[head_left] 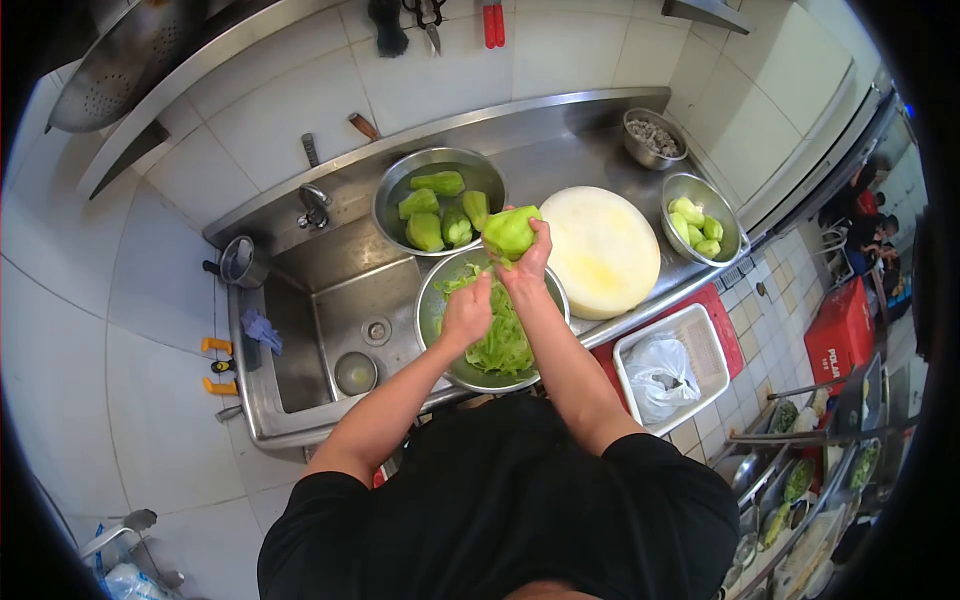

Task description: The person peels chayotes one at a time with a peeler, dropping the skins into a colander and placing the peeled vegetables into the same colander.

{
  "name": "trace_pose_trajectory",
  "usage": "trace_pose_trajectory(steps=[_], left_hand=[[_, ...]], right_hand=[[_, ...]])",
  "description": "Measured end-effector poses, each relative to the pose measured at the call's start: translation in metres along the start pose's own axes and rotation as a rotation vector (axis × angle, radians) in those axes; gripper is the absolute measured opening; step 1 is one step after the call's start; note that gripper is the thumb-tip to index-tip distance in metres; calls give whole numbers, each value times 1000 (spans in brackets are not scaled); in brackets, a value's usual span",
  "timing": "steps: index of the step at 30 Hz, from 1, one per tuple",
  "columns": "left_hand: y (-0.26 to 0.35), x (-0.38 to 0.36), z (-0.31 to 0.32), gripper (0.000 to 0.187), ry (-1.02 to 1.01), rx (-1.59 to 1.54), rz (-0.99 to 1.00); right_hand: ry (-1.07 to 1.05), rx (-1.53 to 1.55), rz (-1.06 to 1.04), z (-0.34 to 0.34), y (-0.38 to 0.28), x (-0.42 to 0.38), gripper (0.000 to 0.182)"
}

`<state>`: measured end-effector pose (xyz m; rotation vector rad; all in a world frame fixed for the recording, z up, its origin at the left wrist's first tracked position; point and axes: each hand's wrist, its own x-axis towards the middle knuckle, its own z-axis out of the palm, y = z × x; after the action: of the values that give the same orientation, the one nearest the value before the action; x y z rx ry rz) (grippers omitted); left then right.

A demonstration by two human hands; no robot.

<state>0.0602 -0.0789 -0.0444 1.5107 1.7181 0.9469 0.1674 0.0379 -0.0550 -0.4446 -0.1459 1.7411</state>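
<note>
Gourd (pixel 510 233) gripped in right hand's (pixel 537 258) bent fingers, above far rim of 1 steel bowl (pixel 430 305) of green peelings (pixel 503 342), beside round cutting board (pixel 600 250); curled left hand (pixel 467 314) closed nearby, but could not tell around what

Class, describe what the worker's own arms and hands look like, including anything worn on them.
A plain black top with short sleeves leaves the forearms bare. The left hand and right hand are ungloved, and no watch or bracelet shows.
</note>
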Motion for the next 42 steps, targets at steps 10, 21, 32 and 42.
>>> trace_pose_trajectory(steps=[10, 21, 32, 42], left_hand=[[21, 42, -38, 56, 123, 234, 55], [23, 47, -29, 63, 140, 119, 92], [9, 49, 20, 67, 31, 233, 7], [-50, 8, 3, 60, -360, -357, -514]], right_hand=[[-107, -45, -1, -1, 0, -15, 52], [-160, -119, -57, -14, -13, -10, 53], [-190, -136, -96, -49, -12, 9, 40], [168, -116, -146, -66, -123, 29, 36]])
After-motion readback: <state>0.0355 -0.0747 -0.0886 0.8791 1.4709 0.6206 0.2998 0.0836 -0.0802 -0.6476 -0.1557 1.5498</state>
